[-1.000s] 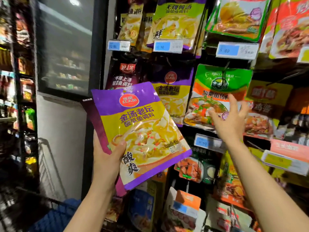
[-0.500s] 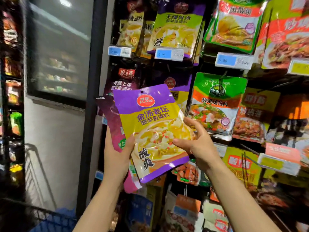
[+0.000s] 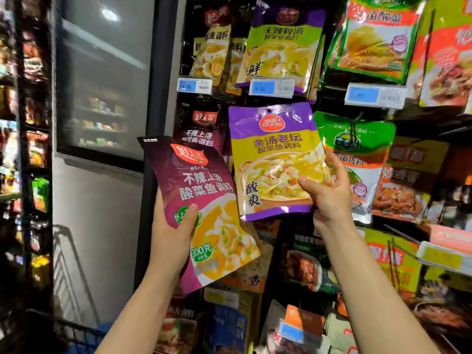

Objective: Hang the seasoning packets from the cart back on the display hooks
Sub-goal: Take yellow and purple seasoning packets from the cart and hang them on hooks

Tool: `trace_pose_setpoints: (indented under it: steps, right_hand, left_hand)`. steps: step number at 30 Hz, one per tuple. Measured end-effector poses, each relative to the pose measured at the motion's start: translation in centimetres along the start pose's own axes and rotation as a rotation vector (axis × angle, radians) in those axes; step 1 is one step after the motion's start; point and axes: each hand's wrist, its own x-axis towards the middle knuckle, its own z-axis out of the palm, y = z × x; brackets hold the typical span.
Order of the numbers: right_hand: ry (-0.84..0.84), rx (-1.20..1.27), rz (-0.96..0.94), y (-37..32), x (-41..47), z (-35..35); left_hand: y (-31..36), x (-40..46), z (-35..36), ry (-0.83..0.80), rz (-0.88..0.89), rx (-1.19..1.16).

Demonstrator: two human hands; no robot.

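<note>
since half a second ago the two packets have come apart: then the left hand held both stacked, with the right hand just reaching the front one; now each hand carries its own.

head view: right hand point(image 3: 329, 194) pinches the purple-and-yellow packet point(image 3: 277, 159) at its lower right edge, thumb on the front, fingers curled behind. packet is lifted above and left of that hand, roughly upright, its top edge just below a price tag point(image 3: 271, 87). left hand point(image 3: 172, 232) grips the maroon packet point(image 3: 204, 208) by its left edge, thumb across the front; packet tilts, top corner leaning left, bottom hanging lower right of the hand. the two packets sit side by side between the hands, edges nearly touching. right of the right hand hangs a green packet point(image 3: 357, 149) on the display; above both hands hangs another purple-topped packet point(image 3: 283, 44). below the left forearm, wire rim of the cart point(image 3: 63, 330). whether the raised packet's hole is on a hook: cannot tell.
</note>
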Motion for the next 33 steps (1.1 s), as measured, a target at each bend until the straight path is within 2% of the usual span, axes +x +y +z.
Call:
trace_pose_setpoints:
  steps: [10, 25, 28, 31, 33]
  right_hand:
    - [0.047, 0.030, -0.006, 0.5, 2.4, 3.5]
    - [0.070, 0.043, 0.052, 0.2, 3.3, 2.5]
    - [0.093, -0.025, 0.032, 0.9, 4.1, 3.2]
    - [0.121, -0.219, -0.018, 2.9, 5.5, 4.0]
    - [0.160, -0.318, 0.012, 4.7, 6.5, 4.3]
  left_hand:
    - [-0.3, 1.0, -1.1, 0.045, -0.009, 0.010]
    - [-2.7, 1.1, -0.6, 0.018, -0.099, 0.008]
    - [-2.9, 1.1, -0.7, 0.005, -0.102, 0.009]
    - [-3.0, 0.9, -1.4, 0.020, -0.110, 0.002]
    - [-3.1, 0.8, -2.3, 0.039, -0.113, 0.012]
